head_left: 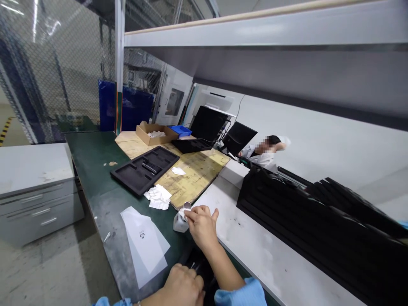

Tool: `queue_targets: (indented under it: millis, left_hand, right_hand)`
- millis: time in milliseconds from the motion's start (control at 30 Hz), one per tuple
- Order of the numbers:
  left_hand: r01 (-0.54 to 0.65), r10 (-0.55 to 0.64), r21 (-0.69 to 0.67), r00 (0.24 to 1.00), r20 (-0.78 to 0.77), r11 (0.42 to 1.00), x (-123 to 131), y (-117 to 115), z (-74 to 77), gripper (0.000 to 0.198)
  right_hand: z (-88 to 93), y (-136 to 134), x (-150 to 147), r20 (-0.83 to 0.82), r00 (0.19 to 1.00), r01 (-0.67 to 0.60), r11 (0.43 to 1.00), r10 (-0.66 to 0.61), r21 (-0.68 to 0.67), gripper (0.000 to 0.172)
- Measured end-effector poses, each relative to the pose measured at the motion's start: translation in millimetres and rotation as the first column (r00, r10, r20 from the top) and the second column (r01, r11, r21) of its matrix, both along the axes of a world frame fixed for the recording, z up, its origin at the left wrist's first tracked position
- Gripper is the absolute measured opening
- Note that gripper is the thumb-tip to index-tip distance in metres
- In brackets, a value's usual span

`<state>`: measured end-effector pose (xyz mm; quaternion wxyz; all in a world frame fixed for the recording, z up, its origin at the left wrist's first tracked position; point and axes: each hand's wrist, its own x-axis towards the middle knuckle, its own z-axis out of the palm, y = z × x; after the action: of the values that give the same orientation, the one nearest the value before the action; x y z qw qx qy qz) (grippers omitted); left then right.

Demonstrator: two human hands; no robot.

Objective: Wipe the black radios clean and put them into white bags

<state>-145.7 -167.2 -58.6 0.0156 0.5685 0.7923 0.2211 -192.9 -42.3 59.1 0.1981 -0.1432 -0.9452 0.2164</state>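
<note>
My right hand (203, 226) is at a small whitish bottle (180, 224) on the green table. Its fingers are pinched together on a bit of white tissue (182, 213) at the bottle's mouth. A round silvery lid (187, 205) shows just behind the mouth. Closer to me, my left hand (184, 285) is closed, its fingers curled under. A dark object lies beside it, mostly hidden, and what the fingers hold is out of sight. Crumpled white tissues (158, 196) lie left of the bottle, near translucent plastic bags (143, 240) with a recycling mark.
Beyond the tissues lies a black foam tray (145, 170) with a dark part in it. Farther back are a cardboard box (156, 134), a blue bin (180, 130) and monitors (208, 123). Black foam pieces (296, 208) line the right. A person (266, 159) sits behind; a shelf (255, 34) hangs overhead.
</note>
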Motion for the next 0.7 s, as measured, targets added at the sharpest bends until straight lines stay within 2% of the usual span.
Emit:
queue_targets:
  millis: [100,167,233,333,400,500,600,700]
  left_hand:
    - [-0.03,0.03,-0.009,0.999,0.016,1.0,-0.4,-7.2,8.8,0.014]
    - [-0.058,0.059,-0.018,0.998,0.025,0.998,-1.0,-11.2,20.3,0.013]
    - [-0.097,0.097,-0.014,0.995,0.035,0.995,-0.8,-10.9,36.7,0.018]
    - [-0.147,0.148,-0.055,0.989,0.023,0.988,3.3,1.8,64.2,0.046]
    - [-0.165,0.165,-0.132,0.986,-0.012,0.977,7.8,16.6,77.6,0.074]
    - [-0.178,0.175,-0.209,0.984,-0.034,0.961,13.0,39.1,84.4,0.101]
    - [-0.175,0.177,-0.239,0.984,-0.014,0.955,11.8,53.2,82.4,0.112]
    - [-0.145,0.156,-0.256,0.988,0.023,0.956,5.7,55.7,84.2,0.115]
  right_hand:
    - [2.5,1.3,-0.8,-0.083,0.996,0.004,0.984,-0.019,-0.176,0.019]
    - [5.7,9.8,3.2,-0.153,0.986,0.01,0.938,-0.067,-0.346,0.01]
    - [9.6,24.6,15.9,-0.22,0.964,0.006,0.842,-0.148,-0.539,0.013]
    - [14.3,47.9,53.9,-0.277,0.919,-0.045,0.623,-0.28,-0.781,0.029]
    - [15.5,56.2,86.0,-0.286,0.895,-0.098,0.476,-0.341,-0.874,0.028]
    - [13.9,54.9,128.1,-0.279,0.869,-0.159,0.303,-0.408,-0.94,0.022]
    - [10.1,47.7,152.7,-0.261,0.842,-0.191,0.191,-0.473,-0.963,0.019]
    - [6.4,44.3,163.3,-0.245,0.812,-0.202,0.138,-0.529,-0.97,0.021]
